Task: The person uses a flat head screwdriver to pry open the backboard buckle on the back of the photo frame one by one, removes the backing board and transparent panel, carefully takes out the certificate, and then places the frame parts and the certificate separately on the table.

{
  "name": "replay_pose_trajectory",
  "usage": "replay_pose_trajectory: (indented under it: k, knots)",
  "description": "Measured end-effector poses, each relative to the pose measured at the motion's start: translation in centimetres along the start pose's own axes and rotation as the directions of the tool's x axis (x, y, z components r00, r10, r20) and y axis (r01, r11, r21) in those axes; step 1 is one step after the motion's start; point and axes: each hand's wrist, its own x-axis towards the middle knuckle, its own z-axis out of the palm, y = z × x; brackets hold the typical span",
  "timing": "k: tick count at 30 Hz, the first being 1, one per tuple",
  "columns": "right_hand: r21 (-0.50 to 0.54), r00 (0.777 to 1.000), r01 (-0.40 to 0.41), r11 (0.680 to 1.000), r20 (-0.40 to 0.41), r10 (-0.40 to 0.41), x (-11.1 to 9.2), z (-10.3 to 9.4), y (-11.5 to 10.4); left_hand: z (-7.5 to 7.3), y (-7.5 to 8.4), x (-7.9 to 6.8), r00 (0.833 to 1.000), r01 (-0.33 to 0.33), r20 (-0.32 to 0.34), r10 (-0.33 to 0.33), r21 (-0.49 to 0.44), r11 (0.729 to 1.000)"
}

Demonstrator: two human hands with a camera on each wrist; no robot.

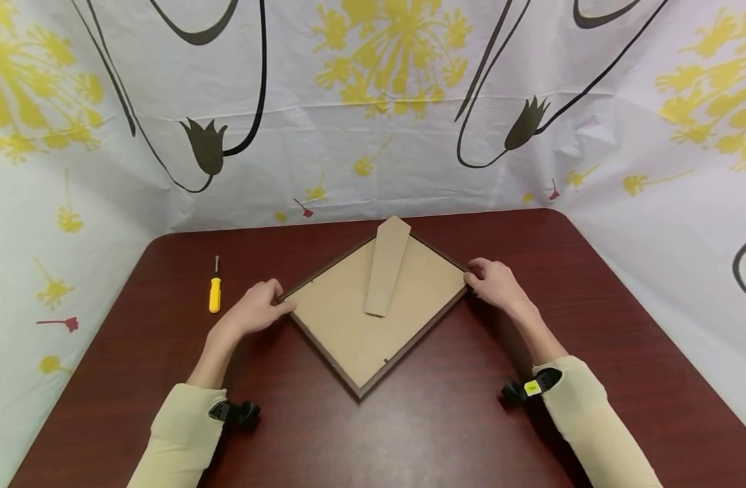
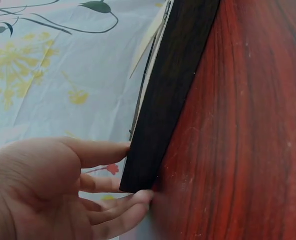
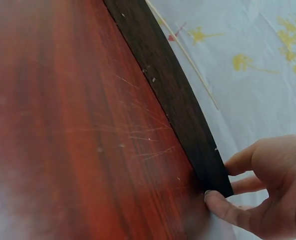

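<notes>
The frame (image 1: 339, 305) and strut (image 1: 387, 271) block the bench's (image 1: 373, 447) middle toward its far edge; a screwdriver (image 1: 215, 291) obstructs the far left. The right edge offers passage; clearance beneath the frame is hard to judge.

The picture frame (image 1: 336, 305) hides its front from me and runs off the top edge in both wrist views. It covers some tips of my right fingers (image 3: 250, 185). The yellow label (image 1: 532, 388) on my strap (image 1: 551, 378) is too small to read.

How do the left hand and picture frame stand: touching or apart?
Touching: the head view shows the left hand gripping the picture frame at its left corner, thumb over the edge.
</notes>
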Motion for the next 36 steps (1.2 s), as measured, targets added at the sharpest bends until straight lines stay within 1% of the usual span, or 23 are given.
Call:
replay_pose_trajectory:
  k: [2,5,8,11,14,16,19,23,27,29,31,34,36]
  knots:
    - [-0.015,1.0,0.006,1.0,-0.007,-0.006,-0.5,0.0,-0.1,0.1,0.0,0.3,0.999,-0.016,-0.03,0.016,0.015,1.0]
    - [0.002,1.0,0.002,1.0,-0.011,-0.002,-1.2,0.1,-0.4,0.3,-0.2,0.8,0.997,-0.042,-0.065,0.042,-0.002,0.999]
    - [0.076,1.0,-0.008,0.997,0.013,0.007,-1.9,0.4,-0.9,0.4,-0.5,1.4,0.993,-0.065,-0.097,0.062,-0.025,0.998]
    - [0.149,0.998,0.005,0.989,0.063,-0.014,-2.3,0.6,-1.3,0.4,-0.7,1.7,0.991,-0.083,-0.11,0.078,-0.04,0.996]
    - [0.168,0.996,0.017,0.986,0.086,-0.032,-2.5,0.8,-1.5,0.5,-0.8,1.9,0.99,-0.087,-0.112,0.081,-0.052,0.995]
    - [0.164,0.996,0.015,0.986,0.081,-0.029,-2.4,0.8,-1.6,0.5,-0.9,1.8,0.991,-0.088,-0.102,0.082,-0.054,0.995]
    - [0.158,0.998,-0.006,0.987,0.058,-0.003,-2.3,1.0,-1.4,0.5,-0.9,1.6,0.994,-0.083,-0.081,0.077,-0.064,0.994]
    - [0.152,0.999,-0.025,0.988,0.025,0.022,-1.7,1.1,-1.3,0.4,-0.9,1.0,0.997,-0.077,-0.027,0.075,-0.089,0.993]
    - [0.135,1.0,-0.03,0.99,-0.003,0.031,-0.8,1.2,-1.2,0.2,-1.0,0.3,0.995,-0.075,0.059,0.085,-0.154,0.985]
    - [0.131,0.999,-0.034,0.991,-0.013,0.036,-0.4,1.2,-1.2,0.2,-0.9,0.2,0.989,-0.073,0.109,0.097,-0.2,0.977]
    - [0.129,0.999,-0.033,0.991,-0.023,0.037,-0.1,1.2,-1.2,0.2,-0.9,0.0,0.983,-0.075,0.145,0.111,-0.229,0.97]
    - [0.139,0.999,-0.038,0.99,-0.03,0.043,0.0,1.4,-1.3,0.4,-1.0,0.0,0.981,-0.078,0.152,0.116,-0.238,0.968]
    - [0.146,0.999,-0.042,0.988,-0.028,0.046,-0.3,1.6,-1.6,0.5,-1.1,0.1,0.985,-0.08,0.129,0.112,-0.226,0.971]
